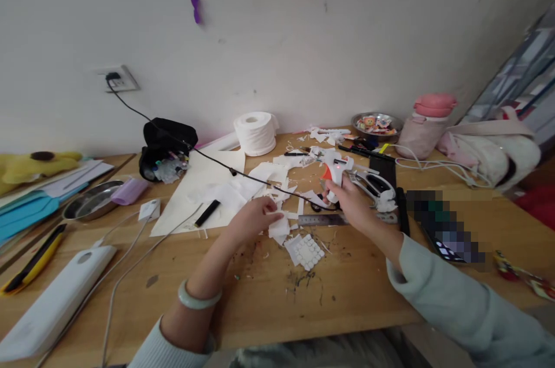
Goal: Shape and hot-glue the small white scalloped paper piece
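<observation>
My right hand [347,200] is wrapped round the handle of a white hot glue gun [338,164] with an orange trigger; a small red light glows on its body. The gun's black cord runs left to the wall socket. My left hand [254,219] is low over cut paper scraps [280,228], its fingers bent and drawn together; what they hold, if anything, is too small to make out. Between the hands and nearer me lies a small white panel with rounded pieces along its edges [307,252]. A metal ruler [323,220] lies beneath the right hand, by black-handled scissors [318,203].
Behind stand a paper roll [255,135], a candy bowl [377,125] and a pink bottle [425,128]. A black pencil case [169,145], white sheet [203,183], power strip [58,301] and yellow cutter [34,258] are leftward. A phone [442,229] lies right.
</observation>
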`<state>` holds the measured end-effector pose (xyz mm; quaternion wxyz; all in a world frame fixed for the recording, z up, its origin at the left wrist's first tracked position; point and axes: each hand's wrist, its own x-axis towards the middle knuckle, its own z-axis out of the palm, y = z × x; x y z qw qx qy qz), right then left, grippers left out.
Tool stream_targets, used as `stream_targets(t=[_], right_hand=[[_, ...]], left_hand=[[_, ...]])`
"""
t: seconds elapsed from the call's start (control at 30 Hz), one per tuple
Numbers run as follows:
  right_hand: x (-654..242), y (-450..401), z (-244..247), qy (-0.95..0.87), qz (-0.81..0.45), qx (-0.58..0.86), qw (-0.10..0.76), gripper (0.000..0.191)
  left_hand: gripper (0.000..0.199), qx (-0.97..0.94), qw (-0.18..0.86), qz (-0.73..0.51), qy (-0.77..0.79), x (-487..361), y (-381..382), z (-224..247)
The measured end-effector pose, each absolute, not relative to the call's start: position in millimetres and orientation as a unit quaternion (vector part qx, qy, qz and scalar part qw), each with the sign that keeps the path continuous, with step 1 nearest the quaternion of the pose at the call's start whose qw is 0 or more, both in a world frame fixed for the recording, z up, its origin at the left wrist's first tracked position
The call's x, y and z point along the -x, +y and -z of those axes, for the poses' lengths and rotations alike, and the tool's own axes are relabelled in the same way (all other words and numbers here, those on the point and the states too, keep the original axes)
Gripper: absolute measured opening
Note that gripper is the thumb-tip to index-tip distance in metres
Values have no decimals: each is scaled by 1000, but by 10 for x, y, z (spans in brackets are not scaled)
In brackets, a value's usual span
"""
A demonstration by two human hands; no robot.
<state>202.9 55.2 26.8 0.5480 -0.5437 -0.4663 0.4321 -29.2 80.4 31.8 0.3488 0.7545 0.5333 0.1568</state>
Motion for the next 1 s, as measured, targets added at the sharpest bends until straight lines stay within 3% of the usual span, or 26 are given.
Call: stream_targets(t=[0.17,0.37,0.5,0.67,0.8,0.9,1.0], right_hand=[[-2128,681,-250,-489,-373,585,529,26],[-2052,808,-141,-542,-363,625,429,17],[-2051,696,-190,-584,-336,630,387,24],[-2431,143,-431,-632,-187,632,407,15],[-3107,-362,-386,-602,1,660,450,21],[-3590,-613,-183,-595,117,690,395,29],[-3835,-738,16,-592,152,713,342,33]], left_hand=[[21,-782,363,-71,502,335,815,-252],[18,-793,341,-35,503,304,792,-260],[18,-793,332,-28,510,300,784,-290],[20,-792,334,-17,511,301,781,-309],[21,-789,337,-4,514,298,777,-312],[22,-788,341,2,513,297,782,-300],[22,-786,346,5,513,297,790,-280]])
